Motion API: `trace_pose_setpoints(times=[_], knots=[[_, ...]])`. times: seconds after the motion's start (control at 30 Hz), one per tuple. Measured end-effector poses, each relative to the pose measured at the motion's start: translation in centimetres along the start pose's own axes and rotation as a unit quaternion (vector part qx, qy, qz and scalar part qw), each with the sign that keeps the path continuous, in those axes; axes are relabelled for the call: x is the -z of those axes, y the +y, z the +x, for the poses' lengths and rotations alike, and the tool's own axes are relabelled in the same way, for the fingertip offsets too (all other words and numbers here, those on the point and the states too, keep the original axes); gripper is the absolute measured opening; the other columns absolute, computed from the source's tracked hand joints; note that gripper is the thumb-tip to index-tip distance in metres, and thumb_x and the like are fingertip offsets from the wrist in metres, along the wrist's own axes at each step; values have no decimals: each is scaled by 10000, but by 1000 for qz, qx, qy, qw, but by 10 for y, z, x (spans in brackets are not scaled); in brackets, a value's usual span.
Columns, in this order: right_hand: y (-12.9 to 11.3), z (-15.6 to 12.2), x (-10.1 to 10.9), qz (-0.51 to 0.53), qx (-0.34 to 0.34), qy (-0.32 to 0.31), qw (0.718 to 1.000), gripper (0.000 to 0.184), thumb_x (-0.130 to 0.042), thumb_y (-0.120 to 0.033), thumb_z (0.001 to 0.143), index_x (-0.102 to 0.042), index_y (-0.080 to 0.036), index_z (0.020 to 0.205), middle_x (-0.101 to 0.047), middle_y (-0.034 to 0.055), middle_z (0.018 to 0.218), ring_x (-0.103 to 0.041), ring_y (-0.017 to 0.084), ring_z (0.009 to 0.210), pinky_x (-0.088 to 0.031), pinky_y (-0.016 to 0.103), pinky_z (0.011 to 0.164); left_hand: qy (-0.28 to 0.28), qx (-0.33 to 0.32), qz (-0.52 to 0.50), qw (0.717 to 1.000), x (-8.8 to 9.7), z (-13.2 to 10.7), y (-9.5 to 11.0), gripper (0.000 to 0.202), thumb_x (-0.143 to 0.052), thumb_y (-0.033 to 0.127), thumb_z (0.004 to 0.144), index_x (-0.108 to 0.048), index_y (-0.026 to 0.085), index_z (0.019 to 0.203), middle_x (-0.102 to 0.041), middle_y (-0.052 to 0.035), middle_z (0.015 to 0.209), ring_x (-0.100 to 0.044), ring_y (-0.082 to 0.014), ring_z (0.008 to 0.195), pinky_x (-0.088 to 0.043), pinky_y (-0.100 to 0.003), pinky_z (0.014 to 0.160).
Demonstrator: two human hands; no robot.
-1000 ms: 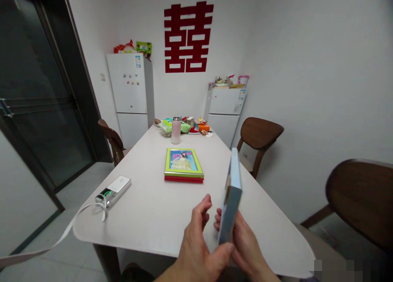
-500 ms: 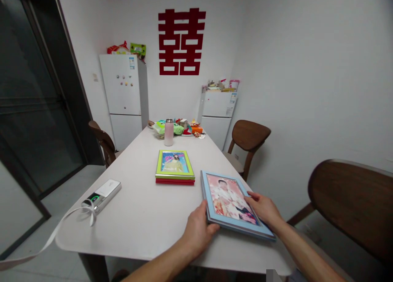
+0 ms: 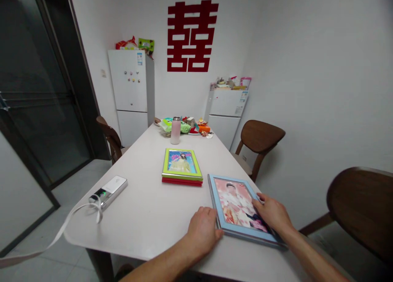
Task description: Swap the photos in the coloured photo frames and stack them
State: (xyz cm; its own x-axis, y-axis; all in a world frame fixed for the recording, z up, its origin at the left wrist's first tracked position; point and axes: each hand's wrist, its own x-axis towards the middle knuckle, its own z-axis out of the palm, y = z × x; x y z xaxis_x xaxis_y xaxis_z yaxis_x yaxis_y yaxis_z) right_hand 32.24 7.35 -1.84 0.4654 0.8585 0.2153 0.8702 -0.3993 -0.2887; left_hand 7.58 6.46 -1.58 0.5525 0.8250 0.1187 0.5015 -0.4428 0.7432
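A blue photo frame (image 3: pixel 238 204) lies flat, picture up, on the white table (image 3: pixel 147 200) near its front right corner. My left hand (image 3: pixel 202 233) grips the frame's near left edge, fingers curled round it. My right hand (image 3: pixel 272 214) rests on the frame's right side, fingers bent over the picture. Further back lies a green photo frame (image 3: pixel 181 164) stacked on a red frame (image 3: pixel 181 181).
A power bank (image 3: pixel 108 191) with a white strap (image 3: pixel 61 233) lies at the table's left edge. A pink bottle (image 3: pixel 175 130) and snack packets (image 3: pixel 187 126) stand at the far end. Brown chairs (image 3: pixel 258 138) flank the table; two white fridges (image 3: pixel 132 93) line the back wall.
One second ago both hands held the blue frame upright on edge. It now lies flat on the table, picture up, with both hands still on it.
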Motion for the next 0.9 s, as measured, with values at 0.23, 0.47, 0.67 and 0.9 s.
trace_pose_setpoints(times=[0.23,0.47,0.67,0.9], knots=[[-117,-8,-13,53,234,11,971,367,-361,-247,776,-512,-118,1085,-547,95,1107,-464,176,1029,-309,276,896,138,114,-145,973,48,16,-54,400,-558,192,731,-446,93,1102,-507,-133,1096,-460,-238,1014,-320,-369,901],[-200,-6,-36,70,303,9,950,300,-513,-166,670,-543,-140,968,-527,130,1078,-432,247,1009,-313,371,821,187,185,-346,901,66,32,-80,262,-469,282,830,-466,157,1060,-504,-58,1060,-535,-182,873,-457,-377,722],[-201,-36,-28,102,350,-26,931,157,-546,-203,648,-551,-157,797,-590,62,854,-516,181,821,-368,295,737,252,157,-496,816,72,28,-76,249,-466,266,832,-472,150,1051,-521,-65,1044,-542,-176,870,-455,-356,729],[-193,-59,-11,257,282,-46,923,461,-425,-366,741,-467,-101,1116,-493,145,1159,-429,221,1083,-328,366,904,321,77,-535,778,77,-4,-43,275,-549,248,724,-522,127,969,-622,-74,918,-585,-194,823,-450,-290,716]])
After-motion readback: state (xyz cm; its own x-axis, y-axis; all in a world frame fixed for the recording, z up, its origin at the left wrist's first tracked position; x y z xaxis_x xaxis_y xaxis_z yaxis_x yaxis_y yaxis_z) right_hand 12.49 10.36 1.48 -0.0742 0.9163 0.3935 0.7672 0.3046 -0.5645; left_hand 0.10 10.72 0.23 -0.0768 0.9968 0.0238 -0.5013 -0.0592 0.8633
